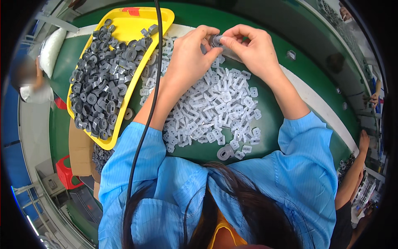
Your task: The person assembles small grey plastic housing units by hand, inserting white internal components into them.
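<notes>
My left hand [195, 50] and my right hand [253, 46] meet above the far side of the green worktable. Between their fingertips is a small grey ring-shaped plastic part [216, 40], pinched from both sides. My fingers cover some of it, so its far face is hidden. Below my hands spreads a heap of translucent white plastic clips [215, 103]. To the left, a yellow tray [168, 16] leans at an angle, holding many grey plastic caps [99, 79]. One flat grey ring piece [225, 152] lies at the heap's near edge.
A black cable [146, 124] hangs across the view in front of my left forearm. A cardboard box [81, 151] and a red stool [65, 172] stand at lower left. Single clear parts [291, 54] dot the green belt [309, 68] beyond a pale strip. Other people's arms [352, 182] show at right.
</notes>
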Demonstrator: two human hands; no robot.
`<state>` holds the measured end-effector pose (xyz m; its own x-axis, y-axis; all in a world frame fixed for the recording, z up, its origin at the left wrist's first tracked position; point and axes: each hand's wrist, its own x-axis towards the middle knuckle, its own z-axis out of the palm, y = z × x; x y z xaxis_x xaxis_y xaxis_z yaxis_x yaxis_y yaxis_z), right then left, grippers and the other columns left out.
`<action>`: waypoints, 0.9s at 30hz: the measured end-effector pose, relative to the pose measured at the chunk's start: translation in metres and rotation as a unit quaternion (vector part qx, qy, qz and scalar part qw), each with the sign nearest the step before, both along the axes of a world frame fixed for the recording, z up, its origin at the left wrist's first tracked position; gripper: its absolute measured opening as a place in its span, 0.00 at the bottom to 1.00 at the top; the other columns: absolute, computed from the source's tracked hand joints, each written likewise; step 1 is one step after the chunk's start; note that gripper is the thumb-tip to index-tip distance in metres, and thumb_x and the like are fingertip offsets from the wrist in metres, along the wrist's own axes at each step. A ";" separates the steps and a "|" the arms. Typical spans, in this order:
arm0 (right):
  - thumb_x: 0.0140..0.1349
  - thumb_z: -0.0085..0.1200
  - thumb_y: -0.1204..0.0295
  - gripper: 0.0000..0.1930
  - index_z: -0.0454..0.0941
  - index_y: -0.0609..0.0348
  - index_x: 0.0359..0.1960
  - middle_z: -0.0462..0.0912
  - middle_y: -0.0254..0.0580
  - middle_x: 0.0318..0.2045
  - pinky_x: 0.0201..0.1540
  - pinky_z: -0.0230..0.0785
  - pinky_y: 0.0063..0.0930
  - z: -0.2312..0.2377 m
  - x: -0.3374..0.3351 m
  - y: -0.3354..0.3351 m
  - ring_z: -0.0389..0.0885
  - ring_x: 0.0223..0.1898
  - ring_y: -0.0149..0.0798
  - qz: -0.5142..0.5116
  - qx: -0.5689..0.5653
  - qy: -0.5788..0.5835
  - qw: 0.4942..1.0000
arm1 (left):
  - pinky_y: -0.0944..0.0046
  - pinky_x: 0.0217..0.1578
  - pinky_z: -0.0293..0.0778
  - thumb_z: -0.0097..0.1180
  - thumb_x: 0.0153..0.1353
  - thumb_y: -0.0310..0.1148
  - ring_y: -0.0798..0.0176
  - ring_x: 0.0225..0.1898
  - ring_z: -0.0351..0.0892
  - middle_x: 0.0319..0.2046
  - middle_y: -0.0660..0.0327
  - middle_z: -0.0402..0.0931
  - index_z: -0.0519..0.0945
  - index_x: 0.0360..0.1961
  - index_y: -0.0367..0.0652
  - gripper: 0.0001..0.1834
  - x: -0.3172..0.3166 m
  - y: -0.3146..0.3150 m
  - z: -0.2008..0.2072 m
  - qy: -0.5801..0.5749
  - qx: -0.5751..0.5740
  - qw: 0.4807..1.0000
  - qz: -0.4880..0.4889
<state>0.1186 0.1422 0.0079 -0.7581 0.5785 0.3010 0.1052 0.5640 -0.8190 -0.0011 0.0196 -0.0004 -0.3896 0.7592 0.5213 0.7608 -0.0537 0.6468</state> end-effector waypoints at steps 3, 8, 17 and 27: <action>0.51 0.62 0.67 0.10 0.82 0.62 0.29 0.81 0.40 0.21 0.31 0.70 0.26 0.010 0.002 -0.001 0.77 0.24 0.32 0.056 -0.001 -0.041 0.998 | 0.63 0.28 0.74 0.65 0.45 0.22 0.60 0.25 0.78 0.25 0.55 0.76 0.76 0.39 0.36 0.17 0.002 -0.001 -0.001 0.014 -0.001 1.000 -0.021; 0.51 0.63 0.68 0.12 0.81 0.64 0.32 0.81 0.37 0.23 0.30 0.71 0.24 0.004 0.002 0.001 0.76 0.24 0.26 0.038 -0.014 0.038 0.998 | 0.65 0.28 0.73 0.65 0.44 0.20 0.63 0.24 0.75 0.28 0.57 0.74 0.77 0.38 0.37 0.17 0.007 -0.003 0.007 -0.003 0.026 1.000 -0.015; 0.54 0.55 0.76 0.05 0.77 0.65 0.31 0.82 0.39 0.26 0.29 0.72 0.17 0.014 0.012 0.016 0.79 0.25 0.26 0.184 -0.345 -0.014 0.920 | 0.71 0.31 0.70 0.67 0.43 0.19 0.72 0.25 0.71 0.37 0.62 0.72 0.81 0.42 0.42 0.21 0.005 -0.009 0.017 -0.044 -0.018 0.992 -0.115; 0.53 0.58 0.76 0.07 0.75 0.63 0.33 0.81 0.35 0.27 0.33 0.70 0.18 0.006 -0.008 0.013 0.76 0.28 0.24 0.164 -0.276 0.017 0.947 | 0.69 0.34 0.70 0.63 0.45 0.21 0.69 0.28 0.72 0.39 0.59 0.70 0.77 0.44 0.41 0.21 -0.004 -0.007 0.013 -0.031 -0.001 0.996 -0.079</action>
